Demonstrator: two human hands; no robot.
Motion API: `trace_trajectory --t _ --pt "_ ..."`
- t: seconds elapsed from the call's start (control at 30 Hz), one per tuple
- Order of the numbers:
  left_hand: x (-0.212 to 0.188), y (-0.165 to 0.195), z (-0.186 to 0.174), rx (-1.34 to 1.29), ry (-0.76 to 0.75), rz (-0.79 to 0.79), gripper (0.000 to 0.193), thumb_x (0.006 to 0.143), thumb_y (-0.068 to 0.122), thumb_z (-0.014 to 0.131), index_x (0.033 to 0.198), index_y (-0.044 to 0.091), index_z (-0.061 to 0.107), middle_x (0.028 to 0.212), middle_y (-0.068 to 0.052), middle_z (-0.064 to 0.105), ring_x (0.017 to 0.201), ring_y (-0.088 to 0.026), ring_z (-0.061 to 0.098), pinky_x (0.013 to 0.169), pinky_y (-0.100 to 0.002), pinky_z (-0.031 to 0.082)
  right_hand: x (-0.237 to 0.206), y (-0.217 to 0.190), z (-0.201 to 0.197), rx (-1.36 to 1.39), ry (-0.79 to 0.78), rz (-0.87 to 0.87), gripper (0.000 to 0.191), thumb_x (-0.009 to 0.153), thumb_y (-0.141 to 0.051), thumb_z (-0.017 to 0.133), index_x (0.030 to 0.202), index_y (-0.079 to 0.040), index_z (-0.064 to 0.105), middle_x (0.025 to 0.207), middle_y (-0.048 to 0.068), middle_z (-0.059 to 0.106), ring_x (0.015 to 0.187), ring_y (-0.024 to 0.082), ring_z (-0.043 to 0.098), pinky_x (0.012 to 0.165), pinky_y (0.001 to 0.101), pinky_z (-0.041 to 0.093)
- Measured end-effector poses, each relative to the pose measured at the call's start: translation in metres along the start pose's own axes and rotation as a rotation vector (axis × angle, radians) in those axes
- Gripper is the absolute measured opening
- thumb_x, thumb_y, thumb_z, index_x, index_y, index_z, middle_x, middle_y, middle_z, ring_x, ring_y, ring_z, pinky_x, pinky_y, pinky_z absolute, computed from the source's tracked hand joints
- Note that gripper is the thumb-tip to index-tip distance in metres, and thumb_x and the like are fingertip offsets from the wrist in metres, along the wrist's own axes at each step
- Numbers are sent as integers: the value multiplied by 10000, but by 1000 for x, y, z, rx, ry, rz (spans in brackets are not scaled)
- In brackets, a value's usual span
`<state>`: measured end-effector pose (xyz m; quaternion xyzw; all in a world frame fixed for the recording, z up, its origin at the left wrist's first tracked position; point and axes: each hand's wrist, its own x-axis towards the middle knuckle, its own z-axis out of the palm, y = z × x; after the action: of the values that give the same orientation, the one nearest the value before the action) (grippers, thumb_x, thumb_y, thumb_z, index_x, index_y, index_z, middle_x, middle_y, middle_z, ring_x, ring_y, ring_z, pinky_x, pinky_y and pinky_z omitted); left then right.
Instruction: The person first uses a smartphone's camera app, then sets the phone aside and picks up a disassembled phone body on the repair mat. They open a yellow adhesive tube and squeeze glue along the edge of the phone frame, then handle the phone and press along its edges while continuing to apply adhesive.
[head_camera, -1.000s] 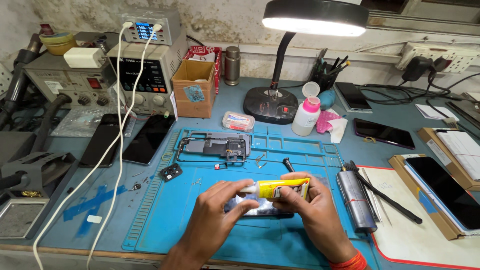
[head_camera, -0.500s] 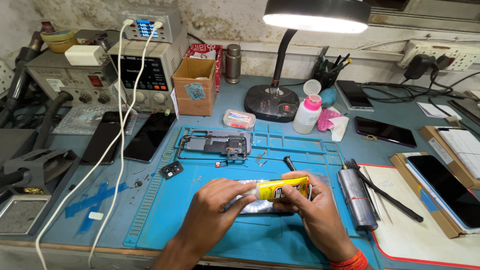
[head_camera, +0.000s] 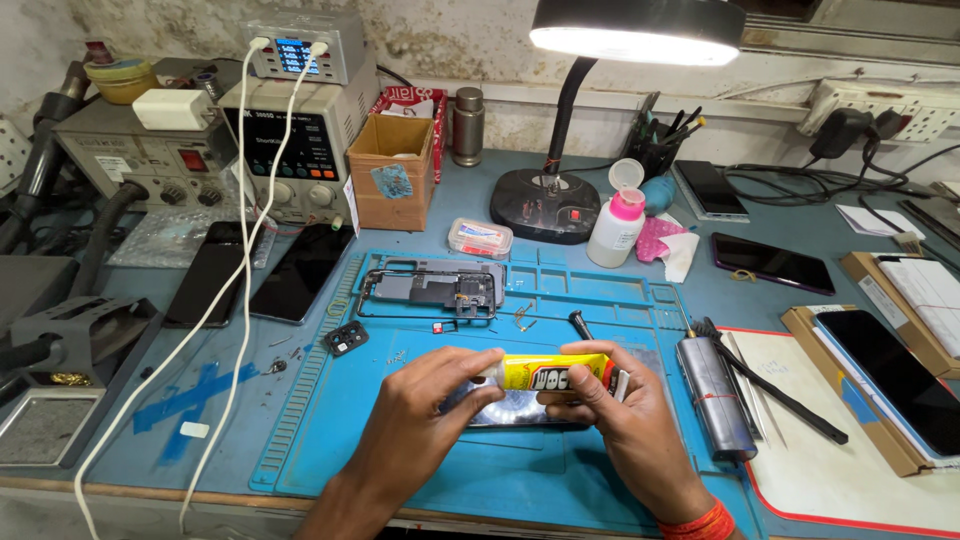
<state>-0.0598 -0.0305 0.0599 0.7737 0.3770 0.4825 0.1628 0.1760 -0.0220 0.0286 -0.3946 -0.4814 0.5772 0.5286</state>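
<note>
Down on the big blue rubber work mat (head_camera: 420, 470), a flat shiny phone (head_camera: 515, 408) lies sideways. Right hand (head_camera: 625, 415) pinches a small yellow glue tube (head_camera: 548, 373), lying left-right above the phone. Left hand (head_camera: 420, 415) fingers curl, pinching its pale tip.

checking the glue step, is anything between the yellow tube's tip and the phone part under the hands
Nothing visible: the right hand holds the yellow glue tube directly over the dark phone part, and the left hand pinches the tube's tip, hiding the contact point.
</note>
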Motion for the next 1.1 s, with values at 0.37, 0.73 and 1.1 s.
trace_trajectory --t 0.37,0.73,1.1 --pt "5 -1 -10 136 -82 -7 188 909 164 721 1052 42 726 796 -114 668 664 -304 647 583 -417 501 0 3 -3 -29 30 65 332 935 -231 640 1176 -3 629 1000 177 755 826 226 776 722 338 656" --pt "5 -4 -14 208 -196 -72 255 1022 249 605 924 18 653 792 -135 658 748 -337 651 635 -451 497 0 0 -7 -7 -7 119 427 931 -249 636 1281 -5 654 1005 185 786 743 222 759 579 306 615" --pt "7 -4 -17 -48 -31 -8 262 873 200 747 1081 40 733 960 -101 782 811 -250 766 696 -343 587 1 10 -11 112 63 86 392 946 -251 616 1228 17 662 989 180 766 784 238 770 621 319 627"
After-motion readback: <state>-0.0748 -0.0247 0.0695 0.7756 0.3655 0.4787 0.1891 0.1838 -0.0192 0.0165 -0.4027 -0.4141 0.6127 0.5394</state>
